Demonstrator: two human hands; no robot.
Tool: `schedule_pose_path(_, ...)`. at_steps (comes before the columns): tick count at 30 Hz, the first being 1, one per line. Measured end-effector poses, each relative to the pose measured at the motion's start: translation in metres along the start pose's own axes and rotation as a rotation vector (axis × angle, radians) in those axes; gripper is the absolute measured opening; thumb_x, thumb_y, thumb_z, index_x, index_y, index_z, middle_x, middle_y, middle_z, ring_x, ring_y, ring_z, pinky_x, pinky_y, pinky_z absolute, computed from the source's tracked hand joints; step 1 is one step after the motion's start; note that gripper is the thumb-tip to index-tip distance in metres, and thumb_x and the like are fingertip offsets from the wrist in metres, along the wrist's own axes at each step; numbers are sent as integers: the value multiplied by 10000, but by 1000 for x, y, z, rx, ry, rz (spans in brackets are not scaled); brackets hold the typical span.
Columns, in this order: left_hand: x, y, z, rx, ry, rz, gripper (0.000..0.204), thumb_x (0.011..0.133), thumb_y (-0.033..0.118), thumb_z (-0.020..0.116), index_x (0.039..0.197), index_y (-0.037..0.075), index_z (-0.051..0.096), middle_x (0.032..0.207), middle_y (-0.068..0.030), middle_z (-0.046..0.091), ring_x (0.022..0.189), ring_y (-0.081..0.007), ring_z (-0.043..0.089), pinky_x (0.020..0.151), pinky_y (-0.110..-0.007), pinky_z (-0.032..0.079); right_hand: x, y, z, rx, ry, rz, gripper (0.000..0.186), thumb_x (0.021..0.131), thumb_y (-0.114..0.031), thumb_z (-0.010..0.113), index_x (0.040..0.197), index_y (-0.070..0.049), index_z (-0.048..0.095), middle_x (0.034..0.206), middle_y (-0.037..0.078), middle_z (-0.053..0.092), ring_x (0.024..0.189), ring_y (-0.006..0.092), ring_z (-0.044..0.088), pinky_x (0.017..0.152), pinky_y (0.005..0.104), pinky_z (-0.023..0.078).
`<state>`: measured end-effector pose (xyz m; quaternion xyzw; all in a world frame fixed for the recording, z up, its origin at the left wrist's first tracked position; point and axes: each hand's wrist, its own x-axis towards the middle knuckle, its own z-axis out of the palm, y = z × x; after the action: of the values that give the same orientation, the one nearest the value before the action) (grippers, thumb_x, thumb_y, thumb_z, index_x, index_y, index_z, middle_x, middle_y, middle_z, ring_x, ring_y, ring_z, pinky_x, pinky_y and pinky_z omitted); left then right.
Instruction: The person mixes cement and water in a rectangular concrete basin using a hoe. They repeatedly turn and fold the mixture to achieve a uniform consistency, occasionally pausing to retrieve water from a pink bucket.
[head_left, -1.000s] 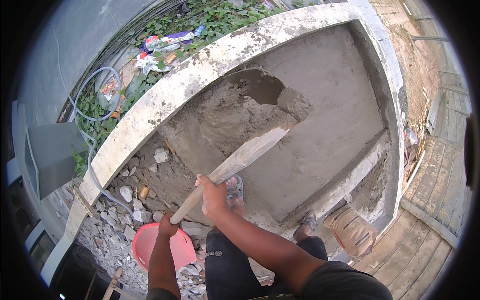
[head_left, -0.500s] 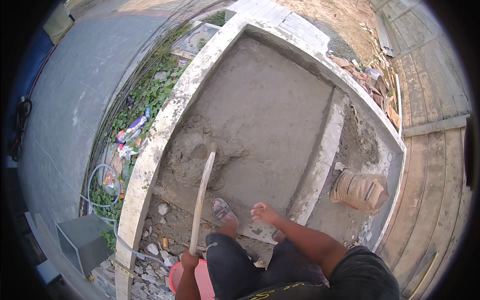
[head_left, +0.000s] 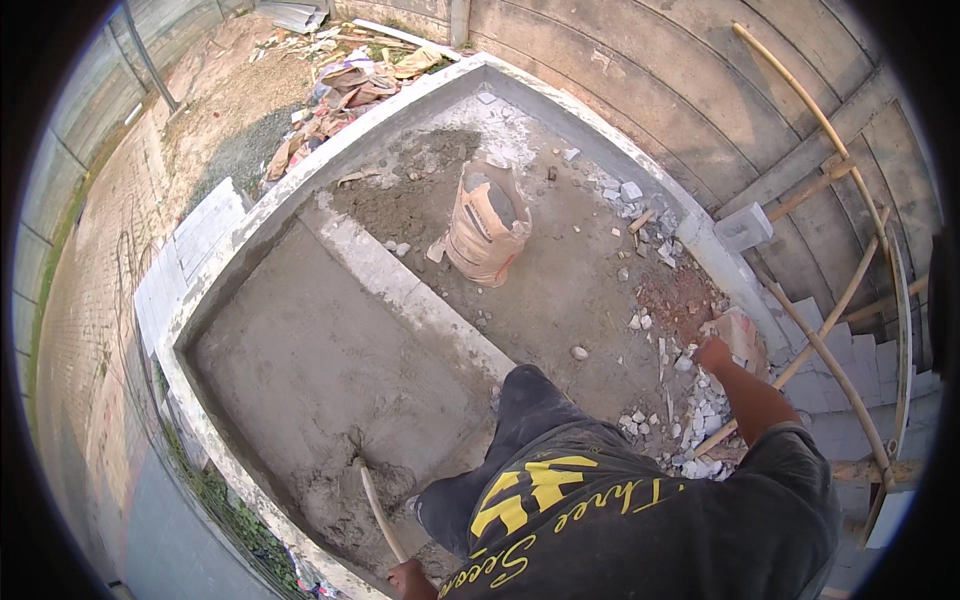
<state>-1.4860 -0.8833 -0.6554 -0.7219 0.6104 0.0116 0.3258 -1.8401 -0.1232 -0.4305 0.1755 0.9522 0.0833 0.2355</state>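
Observation:
My left hand (head_left: 408, 576), at the lower edge, is closed round a long wooden tool handle (head_left: 379, 515). The handle's far end goes into wet grey mortar (head_left: 325, 490), which hides the tool's head. Smooth wet mortar spreads over the left bay, inside a low concrete wall (head_left: 225, 412). My right hand (head_left: 713, 353) is stretched out to the right above broken rubble (head_left: 705, 405), its fingers curled in and nothing visible in them. An open, upright paper cement bag (head_left: 480, 235) stands in the other bay.
A raised concrete strip (head_left: 410, 285) divides the two bays. Stones and debris lie along the right wall. Crossed bamboo poles (head_left: 838, 315) and a pale block (head_left: 743, 228) are at the right, before a slatted wall (head_left: 620, 90). Scrap (head_left: 355, 85) is heaped beyond the far wall.
My view has swung to the right, bringing the second bay and the poles into sight. My right hand has moved from near my knees out to the right; my left still grips the handle.

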Motion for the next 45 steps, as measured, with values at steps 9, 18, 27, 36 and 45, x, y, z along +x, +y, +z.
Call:
schedule_pose_path(9, -176, 142, -116, -410, -113, 721, 704, 781, 330, 715, 1259, -104, 433, 1173, -259, 590, 1074, -411, 600, 894, -456, 486, -46, 7, 119, 719, -731, 351, 260, 799, -238, 688, 887, 5, 660, 819, 188, 685, 700, 315, 705, 553, 451, 588)
schedule_pose_path(18, -281, 267, -189, 93, -236, 1223, 641, 830, 330, 671, 1279, -61, 435, 1169, -222, 592, 1044, -377, 598, 852, -435, 483, -34, -90, 30, 1454, -278, 178, 467, 790, -367, 706, 1088, -24, 601, 1028, 210, 678, 946, 326, 666, 821, 412, 514)
schedule_pose_path(27, -471, 521, -145, 618, -249, 1607, 579, 878, 330, 628, 1299, -17, 436, 1165, -186, 594, 1015, -343, 596, 810, -413, 480, -117, -35, 194, 1229, -152, 1046, 581, 770, -388, 673, 1195, -9, 556, 1093, 251, 650, 1052, 422, 614, 917, 472, 487)
schedule_pose_path(36, -843, 701, -25, 1019, -281, 1918, 518, 927, 329, 585, 1319, 26, 438, 1160, -150, 595, 986, -309, 594, 768, -392, 477, -66, -89, 266, 1550, 54, 1807, 546, 770, -360, 650, 1173, 2, 583, 1068, 245, 659, 1048, 404, 623, 902, 472, 501)
schedule_pose_path(45, -1202, 470, 150, 919, -361, 3071, 384, 894, 204, 619, 1169, -50, 535, 962, -148, 609, 801, -217, 597, 712, -327, 475, -158, -193, 249, 1762, 48, 2375, 553, 778, -390, 633, 1146, 22, 605, 1167, 256, 628, 1115, 411, 594, 933, 471, 486)
